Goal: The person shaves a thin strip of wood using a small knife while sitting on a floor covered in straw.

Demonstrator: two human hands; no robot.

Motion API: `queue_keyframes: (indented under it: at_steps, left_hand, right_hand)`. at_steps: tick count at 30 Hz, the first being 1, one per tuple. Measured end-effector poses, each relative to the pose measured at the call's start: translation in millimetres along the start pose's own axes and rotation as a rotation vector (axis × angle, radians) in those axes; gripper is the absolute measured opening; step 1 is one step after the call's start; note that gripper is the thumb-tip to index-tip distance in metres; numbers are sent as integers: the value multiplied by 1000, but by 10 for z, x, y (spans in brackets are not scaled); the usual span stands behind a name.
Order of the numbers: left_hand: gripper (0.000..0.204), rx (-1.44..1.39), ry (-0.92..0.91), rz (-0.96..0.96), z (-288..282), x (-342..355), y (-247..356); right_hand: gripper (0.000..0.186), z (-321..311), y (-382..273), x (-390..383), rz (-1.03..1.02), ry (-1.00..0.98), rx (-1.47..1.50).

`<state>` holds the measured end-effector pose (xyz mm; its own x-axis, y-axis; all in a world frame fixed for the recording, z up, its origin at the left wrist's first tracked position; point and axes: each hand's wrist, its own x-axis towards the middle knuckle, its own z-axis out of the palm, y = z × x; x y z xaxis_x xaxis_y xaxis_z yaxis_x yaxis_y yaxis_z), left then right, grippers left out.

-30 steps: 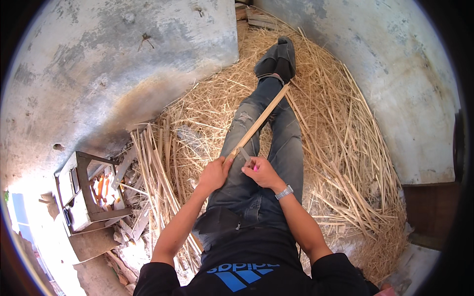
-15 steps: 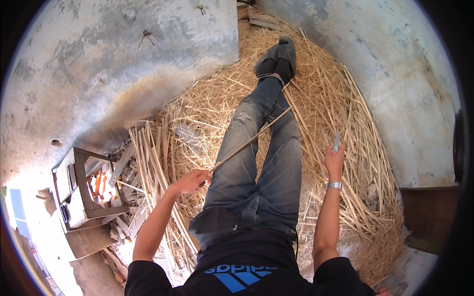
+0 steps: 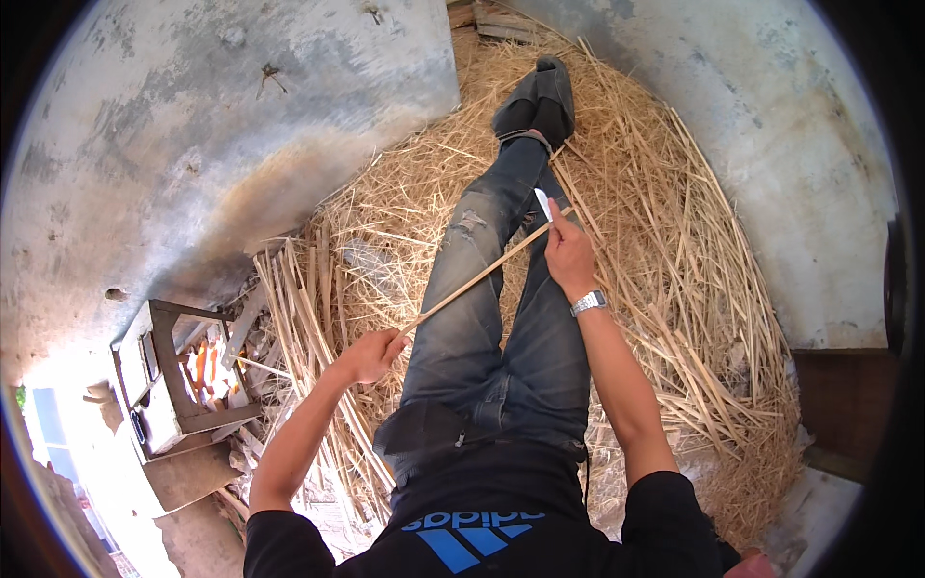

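Observation:
My left hand [image 3: 374, 356] is closed on the near end of a thin, pale wooden stick [image 3: 482, 275]. The stick slants across my jeans, its far end over the lower legs. My right hand [image 3: 570, 255] grips a small knife [image 3: 542, 203], handle hidden in the fingers and short bright blade pointing away from me. The blade lies close to the stick's far end; I cannot tell whether it touches. My legs [image 3: 462, 337] stretch straight out, the feet in dark footwear [image 3: 540, 96] crossed at the far end.
Heaps of curly shavings [image 3: 636, 164] and long thin strips surround my legs. A bundle of flat strips [image 3: 313, 328] lies to the left, beside a wooden frame box [image 3: 178, 376] with orange things in it. Grey walls [image 3: 241, 116] rise at left and right.
My right hand has swung left with the knife, from above the strips on the right to the stick's far end. My left hand still holds the stick, nearly in place.

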<state>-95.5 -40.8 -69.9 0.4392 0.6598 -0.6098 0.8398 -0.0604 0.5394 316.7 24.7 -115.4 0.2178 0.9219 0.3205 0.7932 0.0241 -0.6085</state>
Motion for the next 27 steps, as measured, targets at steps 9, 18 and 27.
queue_keyframes:
  at_steps: [9, 18, 27]
  left_hand:
    - [49, -91, -18, 4, 100, 79, 110]
    - [57, -151, 57, 43, 186, 98, 186]
    - [58, -137, 61, 40, 96, 358, 563]
  right_hand:
    - [50, 137, -159, -359, -55, -40, 172]
    - [58, 461, -748, -920, -158, -160, 318]
    - [50, 335, -975, -1181, -60, -347, 490]
